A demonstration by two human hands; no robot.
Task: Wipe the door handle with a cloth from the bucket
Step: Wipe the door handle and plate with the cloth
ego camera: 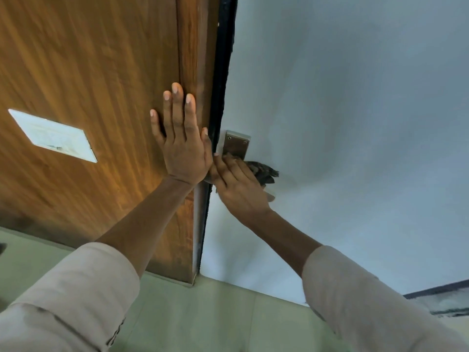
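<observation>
Fingers spread flat, the left hand [183, 146] is pressing against the wooden door [88, 85] beside its edge. Just right of it, the right hand [238, 186] is clutching a dark cloth [264, 172] against the handle below the metal plate [236, 146], which is sitting on the door's pale face [342, 123].

Soft, even daylight fills the view, moderately bright with a cool cast on the pale door face to the right of the right hand [241, 189]. A warm sheen runs down the wood panel [83, 80] left of the left hand [184, 146], and the white plate [52, 135] farther left glares slightly. Shadows are faint, darkest under the right hand and dark cloth [262, 174]. Wide-angle distortion bends the edges; the wood grain above the hands smears with motion blur.
</observation>
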